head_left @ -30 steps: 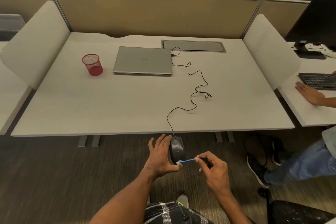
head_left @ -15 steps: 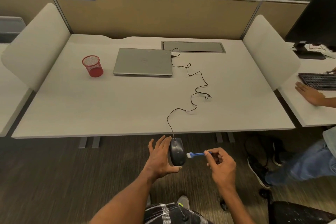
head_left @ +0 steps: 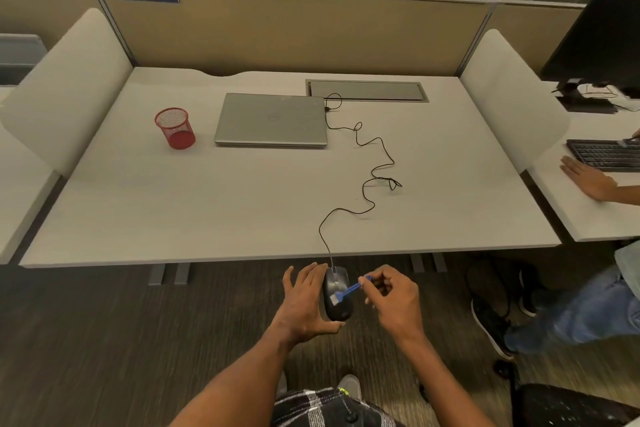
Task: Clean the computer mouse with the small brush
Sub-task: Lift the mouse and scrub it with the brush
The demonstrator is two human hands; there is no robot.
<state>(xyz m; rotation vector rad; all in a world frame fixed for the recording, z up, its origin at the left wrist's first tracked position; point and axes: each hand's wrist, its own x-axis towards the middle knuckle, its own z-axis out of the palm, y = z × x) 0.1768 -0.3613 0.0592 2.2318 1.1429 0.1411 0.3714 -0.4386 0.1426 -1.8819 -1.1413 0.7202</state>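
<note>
Brushing is the step going on right now. The left hand holds the mouse up in the air, below the near edge of the desk. The mouse rests against the palm. The thumb curls under its back end and the fingers stand up straight behind it, so this hand is mostly open and cups the mouse more than it squeezes it.

Just to the right of the mouse is the right hand. It is nearly closed, with the fingertips pinched on the end of the small blue brush. The brush reaches over to the left from that hand. Its pale tip sits on top of the mouse, about the middle of its back.

The wire runs up from the front of the mouse, away from both hands, and wiggles across the desk to the laptop.

I think the job is partway done, but I cannot see any dust, so I cannot tell how clean the mouse is. Next, the brush should sweep in short, soft strokes along the top and into the gaps by the buttons. The left hand needs to keep the mouse from wobbling and turn it a bit so the sides get a go too.
</note>
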